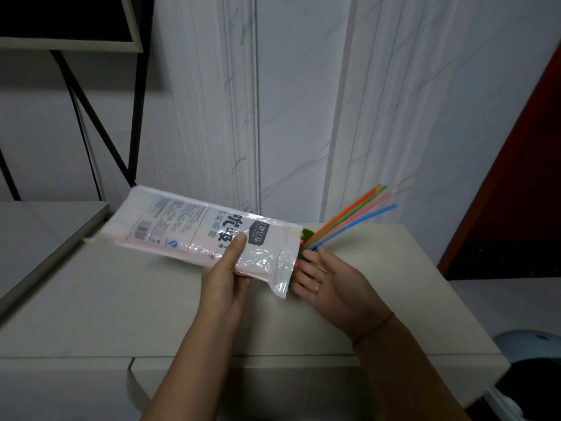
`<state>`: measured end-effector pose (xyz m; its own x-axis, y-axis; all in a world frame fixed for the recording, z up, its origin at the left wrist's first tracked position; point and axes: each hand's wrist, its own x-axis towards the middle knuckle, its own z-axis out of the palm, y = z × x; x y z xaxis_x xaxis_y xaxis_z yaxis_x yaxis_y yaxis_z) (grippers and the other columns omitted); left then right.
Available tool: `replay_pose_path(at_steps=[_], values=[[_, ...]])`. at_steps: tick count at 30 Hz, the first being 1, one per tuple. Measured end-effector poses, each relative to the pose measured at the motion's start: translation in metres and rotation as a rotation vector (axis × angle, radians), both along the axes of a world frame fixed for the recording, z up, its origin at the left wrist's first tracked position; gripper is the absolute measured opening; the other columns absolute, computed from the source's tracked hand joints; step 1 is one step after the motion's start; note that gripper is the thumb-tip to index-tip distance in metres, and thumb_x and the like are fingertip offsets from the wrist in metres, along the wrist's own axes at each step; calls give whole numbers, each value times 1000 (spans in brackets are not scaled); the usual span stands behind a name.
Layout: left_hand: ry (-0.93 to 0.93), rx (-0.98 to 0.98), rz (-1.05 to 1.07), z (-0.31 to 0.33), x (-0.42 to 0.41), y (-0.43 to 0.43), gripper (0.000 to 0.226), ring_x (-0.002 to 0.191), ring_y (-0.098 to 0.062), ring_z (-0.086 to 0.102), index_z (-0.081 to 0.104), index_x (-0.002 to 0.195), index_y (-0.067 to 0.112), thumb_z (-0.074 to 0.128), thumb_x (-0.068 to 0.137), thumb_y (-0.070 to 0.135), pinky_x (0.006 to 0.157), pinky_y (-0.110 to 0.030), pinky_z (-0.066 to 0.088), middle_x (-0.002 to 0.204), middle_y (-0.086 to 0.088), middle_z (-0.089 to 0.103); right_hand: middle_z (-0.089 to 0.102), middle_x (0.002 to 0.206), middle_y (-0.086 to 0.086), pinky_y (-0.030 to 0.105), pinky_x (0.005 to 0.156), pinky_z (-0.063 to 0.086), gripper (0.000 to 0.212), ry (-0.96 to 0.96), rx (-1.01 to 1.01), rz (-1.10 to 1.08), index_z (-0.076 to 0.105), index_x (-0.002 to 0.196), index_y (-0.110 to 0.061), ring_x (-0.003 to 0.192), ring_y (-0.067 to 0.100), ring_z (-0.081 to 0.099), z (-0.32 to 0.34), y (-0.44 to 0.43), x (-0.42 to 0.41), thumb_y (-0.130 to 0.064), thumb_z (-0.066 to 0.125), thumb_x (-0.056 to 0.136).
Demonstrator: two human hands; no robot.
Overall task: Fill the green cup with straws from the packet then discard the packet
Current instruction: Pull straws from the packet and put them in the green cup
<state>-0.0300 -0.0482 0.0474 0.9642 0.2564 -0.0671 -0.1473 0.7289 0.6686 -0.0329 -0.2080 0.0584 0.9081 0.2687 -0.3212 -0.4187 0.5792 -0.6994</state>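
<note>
My left hand (226,278) grips a clear plastic straw packet (194,232) with printed white label, thumb on top, holding it tilted above the beige counter (121,305). The packet's open end hangs down at the right. Behind that end, a small part of the green cup (307,238) shows. Several coloured straws (352,220), orange, green, pink and blue, stick out of the cup, leaning up to the right. My right hand (328,284) is beside the cup with fingers spread and relaxed, fingertips near the packet's mouth, holding nothing.
A white marbled wall rises right behind the counter. A black metal frame (100,117) stands at the back left above a lower grey surface (36,235). A dark red panel (522,177) is at the right. A pale blue bin lid (528,350) sits below the counter's right end.
</note>
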Motion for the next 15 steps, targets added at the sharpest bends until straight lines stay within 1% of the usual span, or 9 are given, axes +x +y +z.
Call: replay_pose_path(at_steps=[1,3,6,8,9,10,12,13,15], values=[[-27,59,-2,1,-3,-2,42,104,-22,68,61,123,12,68,82,8,90,-40,53,115,-8,71,61,124,12,39,91,46,39,10,79,-10,51,126,-10,108,24,59,1,3,-2,-34,39,98],[-82,161,-4,3,-10,-6,41,108,-26,66,61,124,12,66,83,6,93,-42,51,118,-10,69,57,132,12,40,89,46,43,19,183,-49,51,131,-11,114,28,56,3,6,-4,-34,37,98],[-94,247,15,6,-20,-12,46,108,-26,67,59,126,13,66,82,3,91,-43,53,118,-10,69,58,131,12,44,100,42,41,24,226,-124,54,130,-11,120,30,53,3,7,-5,-30,38,98],[-75,254,34,7,-24,-15,49,107,-25,67,57,129,12,67,82,2,91,-42,53,118,-9,69,58,131,14,46,109,36,38,27,238,-171,55,128,-7,124,31,51,4,9,-5,-24,43,97],[-65,246,45,7,-26,-16,49,106,-24,67,57,129,12,67,81,1,91,-42,54,118,-9,70,59,129,15,45,109,37,37,22,244,-190,56,127,-5,122,32,53,5,11,-6,-21,46,95],[-54,234,54,7,-27,-16,49,106,-23,68,57,128,13,67,81,2,91,-42,54,118,-8,70,61,125,16,45,104,42,36,7,238,-206,57,126,-3,116,31,57,6,13,-8,-18,49,94],[-40,205,56,7,-29,-15,47,105,-23,68,58,126,15,67,82,2,90,-41,54,118,-7,70,65,111,16,40,87,52,32,-57,139,-255,59,122,-2,96,27,63,7,16,-11,-14,51,93],[-36,185,50,6,-30,-15,46,106,-23,68,58,125,16,67,82,3,91,-41,54,118,-7,70,66,106,15,39,83,53,30,-101,49,-284,60,119,-3,91,25,63,7,18,-12,-14,50,93],[-17,128,38,5,-30,-12,40,105,-22,68,61,120,18,67,83,4,91,-42,53,116,-6,71,67,103,14,38,83,52,27,-177,-148,-317,62,115,-4,90,25,63,6,19,-15,-15,50,93]])
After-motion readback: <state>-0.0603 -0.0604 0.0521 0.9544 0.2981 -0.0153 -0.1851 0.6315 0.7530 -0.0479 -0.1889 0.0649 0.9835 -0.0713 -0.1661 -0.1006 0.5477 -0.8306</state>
